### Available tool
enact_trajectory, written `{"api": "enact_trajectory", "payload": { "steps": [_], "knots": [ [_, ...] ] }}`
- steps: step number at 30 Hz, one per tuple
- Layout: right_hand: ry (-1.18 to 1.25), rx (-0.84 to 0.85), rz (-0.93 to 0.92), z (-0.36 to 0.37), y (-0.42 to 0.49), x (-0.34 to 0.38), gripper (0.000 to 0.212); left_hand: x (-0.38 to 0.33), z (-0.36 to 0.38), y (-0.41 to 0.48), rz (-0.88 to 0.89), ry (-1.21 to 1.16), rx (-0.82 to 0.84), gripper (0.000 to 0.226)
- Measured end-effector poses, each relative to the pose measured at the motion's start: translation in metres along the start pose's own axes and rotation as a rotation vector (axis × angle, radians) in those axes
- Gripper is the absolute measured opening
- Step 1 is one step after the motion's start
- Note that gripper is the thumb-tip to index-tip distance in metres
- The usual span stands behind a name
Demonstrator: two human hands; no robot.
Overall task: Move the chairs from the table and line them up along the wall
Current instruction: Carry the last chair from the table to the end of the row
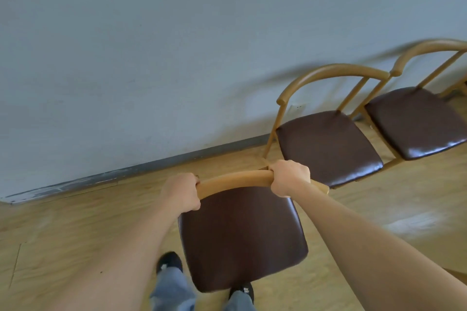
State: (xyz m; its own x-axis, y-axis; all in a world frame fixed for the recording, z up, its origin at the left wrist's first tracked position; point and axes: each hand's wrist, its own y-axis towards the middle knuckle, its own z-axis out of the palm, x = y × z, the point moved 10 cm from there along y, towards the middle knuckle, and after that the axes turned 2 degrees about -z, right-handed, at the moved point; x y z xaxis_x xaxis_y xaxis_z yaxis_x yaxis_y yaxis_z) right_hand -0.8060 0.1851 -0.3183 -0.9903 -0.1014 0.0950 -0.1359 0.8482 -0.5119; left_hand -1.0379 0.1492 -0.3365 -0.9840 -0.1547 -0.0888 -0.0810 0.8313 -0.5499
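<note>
I hold a chair with a dark brown padded seat and a curved wooden backrest, just in front of my feet. My left hand grips the left end of the backrest rail, and my right hand grips its right end. Two matching chairs stand side by side against the wall to the right: the nearer chair and a farther chair partly cut off by the frame edge. The held chair's legs are hidden under its seat.
A pale grey wall with a dark baseboard runs from lower left to upper right. The floor is light wood. A white wall socket sits behind the nearer chair. My shoes show below the seat.
</note>
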Motion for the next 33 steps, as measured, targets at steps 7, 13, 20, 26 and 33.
{"api": "enact_trajectory", "payload": {
  "steps": [7,13,20,26,33],
  "knots": [
    [0.021,0.027,0.033,-0.013,0.051,0.01,0.021,0.014,-0.012,0.057,-0.01,-0.022,0.091,0.054],
    [0.08,-0.09,0.134,-0.043,0.095,0.025,0.024,0.026,-0.036,0.123,0.049,-0.011,0.11,0.056],
    [0.142,-0.148,0.15,-0.065,0.16,0.062,0.066,0.038,-0.058,0.208,0.139,-0.025,0.159,0.048],
    [0.319,-0.133,0.223,-0.065,0.188,0.086,0.075,0.058,-0.072,0.259,0.172,-0.046,0.257,0.037],
    [0.422,-0.034,0.371,-0.043,0.176,0.077,0.071,0.065,-0.095,0.301,0.218,0.066,0.204,0.015]
  ]
}}
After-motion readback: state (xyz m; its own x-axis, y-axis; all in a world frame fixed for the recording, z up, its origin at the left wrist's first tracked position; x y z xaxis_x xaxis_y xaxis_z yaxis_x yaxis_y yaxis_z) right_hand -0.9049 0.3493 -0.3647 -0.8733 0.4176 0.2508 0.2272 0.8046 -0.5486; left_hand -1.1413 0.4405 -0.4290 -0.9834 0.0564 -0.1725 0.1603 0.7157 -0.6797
